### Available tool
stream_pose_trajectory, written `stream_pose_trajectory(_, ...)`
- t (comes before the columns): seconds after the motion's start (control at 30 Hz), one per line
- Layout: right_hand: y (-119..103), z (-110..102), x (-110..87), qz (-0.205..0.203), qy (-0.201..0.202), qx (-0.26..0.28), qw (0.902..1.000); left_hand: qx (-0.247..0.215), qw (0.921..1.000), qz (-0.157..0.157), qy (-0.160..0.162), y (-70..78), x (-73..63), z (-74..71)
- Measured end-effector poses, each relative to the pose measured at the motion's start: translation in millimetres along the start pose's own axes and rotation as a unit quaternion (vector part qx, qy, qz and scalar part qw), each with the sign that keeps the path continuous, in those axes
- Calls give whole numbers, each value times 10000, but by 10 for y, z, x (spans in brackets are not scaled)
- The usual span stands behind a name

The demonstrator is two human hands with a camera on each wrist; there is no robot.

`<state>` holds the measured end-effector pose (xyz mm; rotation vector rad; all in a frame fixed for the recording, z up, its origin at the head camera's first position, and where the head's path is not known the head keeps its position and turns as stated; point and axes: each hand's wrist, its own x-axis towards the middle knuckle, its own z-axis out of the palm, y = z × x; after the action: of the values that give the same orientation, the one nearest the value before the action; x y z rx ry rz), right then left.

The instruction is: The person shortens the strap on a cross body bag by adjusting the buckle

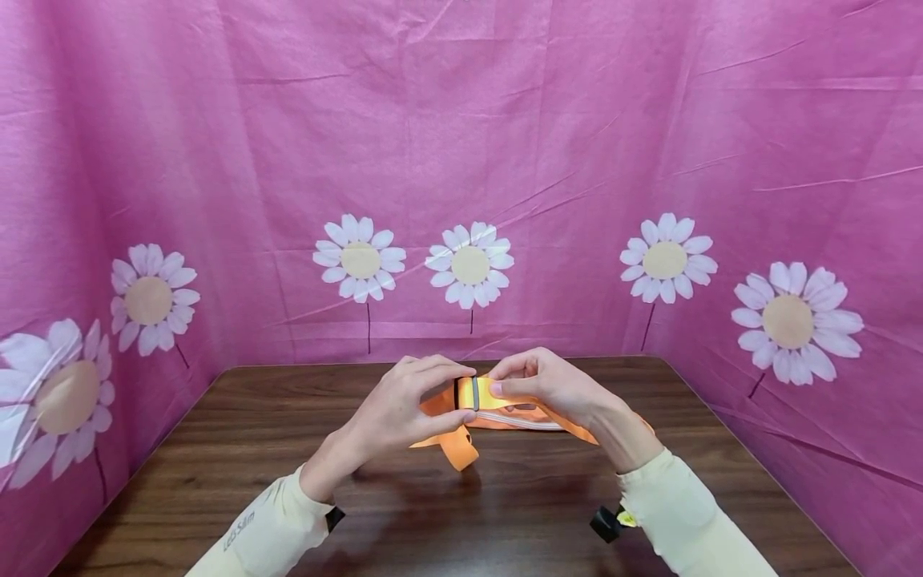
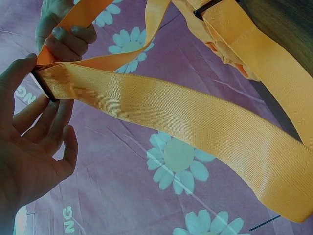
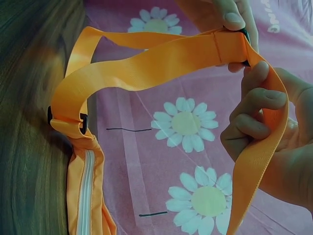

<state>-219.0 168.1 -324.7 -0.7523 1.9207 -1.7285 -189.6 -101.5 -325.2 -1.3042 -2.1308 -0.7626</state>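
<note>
My left hand [image 1: 397, 405] pinches a dark strap slider [image 1: 476, 393] by its ends, between thumb and fingers. An orange webbing strap [image 2: 146, 105] runs through this slider and hangs in loops. Close on the right, my right hand [image 1: 558, 389] grips a length of the same strap [image 3: 257, 171], with thumb and curled fingers around it in the right wrist view. Below the hands lies an orange fabric pouch [image 3: 74, 196] with a white zipper [image 3: 86, 191], joined to the strap. A second black buckle [image 3: 83, 124] sits where strap and pouch meet.
The brown wooden table [image 1: 274, 449] spreads beneath both hands. Pink cloth [image 1: 548, 120] printed with white daisies hangs around its back and sides. Black wrist devices, one of them [image 1: 606, 524] under the right sleeve, stick out below the cuffs.
</note>
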Motion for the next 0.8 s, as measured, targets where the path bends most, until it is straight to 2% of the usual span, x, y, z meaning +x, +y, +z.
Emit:
stream_pose_trajectory(0.33,5,54,38,-97,-211,-17,9997,-30,10000,-61,15,5,-6,47)
stream_pose_trajectory(0.53,7,38,53,-139,-250,-256,9993,-17,10000,-93,6,7,0,56)
stream_pose_trajectory(0.8,11,-43,21,-41,-155,33,9999,-4,10000,-34,43,-2,9,34)
